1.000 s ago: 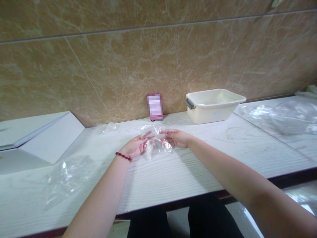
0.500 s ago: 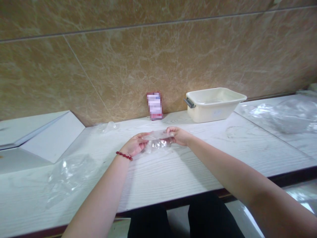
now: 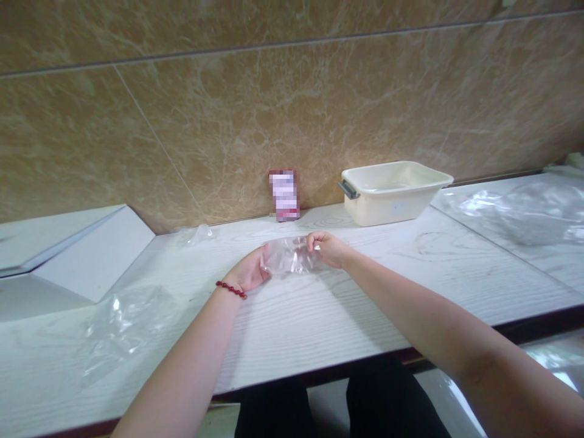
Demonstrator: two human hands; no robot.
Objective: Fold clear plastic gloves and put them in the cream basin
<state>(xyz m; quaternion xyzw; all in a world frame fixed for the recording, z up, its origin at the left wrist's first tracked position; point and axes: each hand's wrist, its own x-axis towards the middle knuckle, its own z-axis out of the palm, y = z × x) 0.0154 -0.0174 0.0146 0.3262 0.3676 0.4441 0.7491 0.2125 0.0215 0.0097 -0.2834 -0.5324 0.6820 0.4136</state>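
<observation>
A small clear plastic bag [image 3: 290,258] is stretched between my two hands, just above the white wood-grain table. My left hand [image 3: 250,271], with a red bead bracelet at the wrist, grips the bag's left end; its fingertips are partly hidden by the plastic. At the other end, my right hand [image 3: 329,248] pinches the bag between thumb and curled fingers. Whether anything lies inside the bag cannot be made out.
Against the marbled wall leans a phone [image 3: 285,196] with a blurred screen. A cream plastic tub [image 3: 387,204] with a grey handle stands right of it. Loose clear plastic [image 3: 130,322] lies left, more plastic [image 3: 529,210] far right. An open white box [image 3: 91,258] is at left.
The bag has turned so that its broad face shows, where before it was seen more edge-on. Both hands have shifted slightly and keep hold of its ends.
</observation>
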